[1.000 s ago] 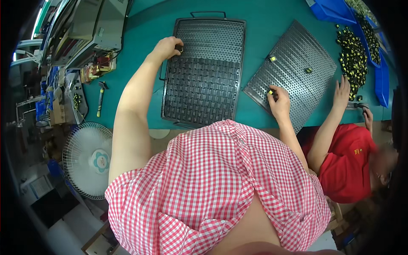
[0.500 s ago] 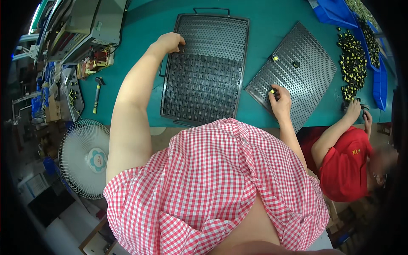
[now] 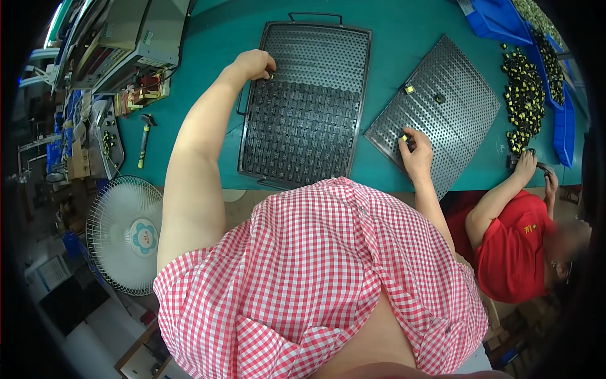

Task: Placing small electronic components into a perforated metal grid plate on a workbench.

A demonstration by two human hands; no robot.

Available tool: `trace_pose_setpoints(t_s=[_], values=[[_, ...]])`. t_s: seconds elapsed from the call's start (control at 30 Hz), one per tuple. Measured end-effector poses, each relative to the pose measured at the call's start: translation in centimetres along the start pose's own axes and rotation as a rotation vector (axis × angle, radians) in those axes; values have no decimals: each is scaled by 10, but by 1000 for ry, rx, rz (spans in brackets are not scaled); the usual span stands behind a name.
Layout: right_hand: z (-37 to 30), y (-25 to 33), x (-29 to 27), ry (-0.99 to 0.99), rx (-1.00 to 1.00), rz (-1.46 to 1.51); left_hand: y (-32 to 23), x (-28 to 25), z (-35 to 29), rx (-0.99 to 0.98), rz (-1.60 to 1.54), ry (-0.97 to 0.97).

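My left hand [image 3: 254, 65] is closed at the left edge of a dark metal tray [image 3: 315, 49], its fingertips pinched on a small black-and-yellow part [image 3: 271, 76], mostly hidden. Below it, tight rows of black parts [image 3: 302, 132] fill the tray's near portion; the far portion shows bare perforated metal. On the right, my right hand [image 3: 418, 156] has thumb and forefinger closed around another small black-and-yellow part [image 3: 405, 138], low over a tilted perforated plate [image 3: 464, 95]. Two more loose parts lie on that plate, one yellow-topped [image 3: 409, 90] and one black [image 3: 439, 98].
A heap of black-and-yellow parts [image 3: 522, 95] lies right of the plate, beside blue bins [image 3: 564, 129]. A co-worker's hand [image 3: 525, 165] works at its near end. On the left are a hammer [image 3: 145, 140], grey equipment [image 3: 126, 38] and a fan [image 3: 126, 237].
My left fingertips have shifted slightly, and a yellow bit now shows under them. My right hand stays nearly in place. The co-worker's hands have moved a little.
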State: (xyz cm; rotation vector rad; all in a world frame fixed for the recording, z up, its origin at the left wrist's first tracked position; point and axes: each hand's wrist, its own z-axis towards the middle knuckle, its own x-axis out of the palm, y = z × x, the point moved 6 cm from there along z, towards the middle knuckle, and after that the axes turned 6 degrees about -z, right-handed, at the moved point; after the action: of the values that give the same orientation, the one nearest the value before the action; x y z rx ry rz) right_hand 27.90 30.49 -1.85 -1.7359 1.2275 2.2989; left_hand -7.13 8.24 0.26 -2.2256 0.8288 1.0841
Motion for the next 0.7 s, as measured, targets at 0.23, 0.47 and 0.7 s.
trace_pose_setpoints(t_s=[0.23, 0.47, 0.7], values=[[1, -1, 0, -7, -26, -11, -3, 2, -2, -59, 91, 31], [-1, -6, 1, -29, -15, 19, -6, 5, 7, 55, 143, 15], [9, -5, 0, -39, 164, 142, -36, 0, -5, 151, 42, -222]])
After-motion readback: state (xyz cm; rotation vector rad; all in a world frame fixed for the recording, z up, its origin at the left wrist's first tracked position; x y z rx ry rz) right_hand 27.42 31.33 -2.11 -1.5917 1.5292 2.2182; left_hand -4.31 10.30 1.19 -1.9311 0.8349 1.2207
